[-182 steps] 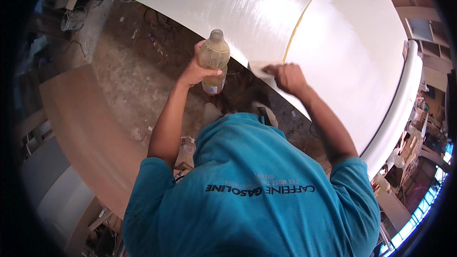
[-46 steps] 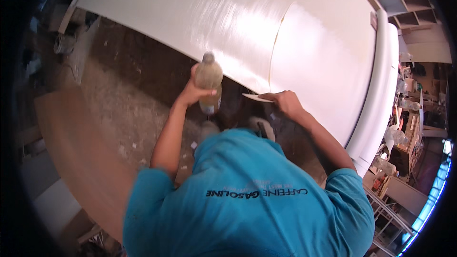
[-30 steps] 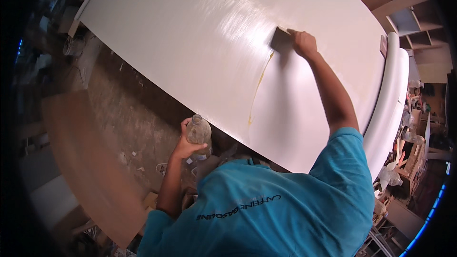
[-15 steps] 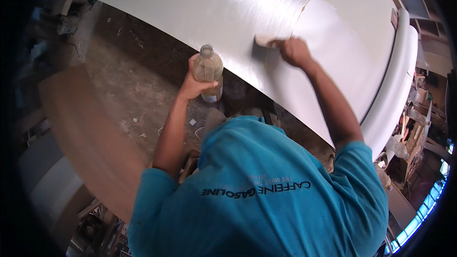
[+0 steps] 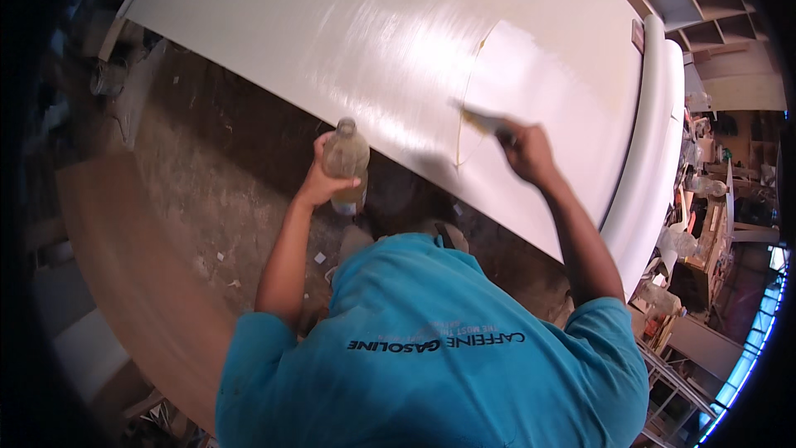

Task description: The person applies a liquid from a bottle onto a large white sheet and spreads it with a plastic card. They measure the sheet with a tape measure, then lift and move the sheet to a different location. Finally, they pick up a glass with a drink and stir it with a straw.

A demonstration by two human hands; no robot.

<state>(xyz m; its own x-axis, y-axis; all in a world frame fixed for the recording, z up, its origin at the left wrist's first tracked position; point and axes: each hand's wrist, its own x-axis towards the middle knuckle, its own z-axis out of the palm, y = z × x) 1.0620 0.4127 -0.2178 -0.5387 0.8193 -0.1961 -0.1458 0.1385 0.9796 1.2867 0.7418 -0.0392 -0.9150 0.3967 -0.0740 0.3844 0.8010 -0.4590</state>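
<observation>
Head view: a thin, flat greyish spreader (image 5: 484, 121), blurred, is gripped in the right hand (image 5: 529, 153) over the broad, glossy white surface (image 5: 274, 29); beside its near edge, the left hand (image 5: 318, 187) clasps a cloudy, yellowish plastic bottle (image 5: 347, 156)

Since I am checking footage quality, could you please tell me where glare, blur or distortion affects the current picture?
In the head view, glare streaks the white sheet; the flat tool in the right hand is blurred; the brown board looks soft and bowed toward the fisheye picture's left edge.
</observation>
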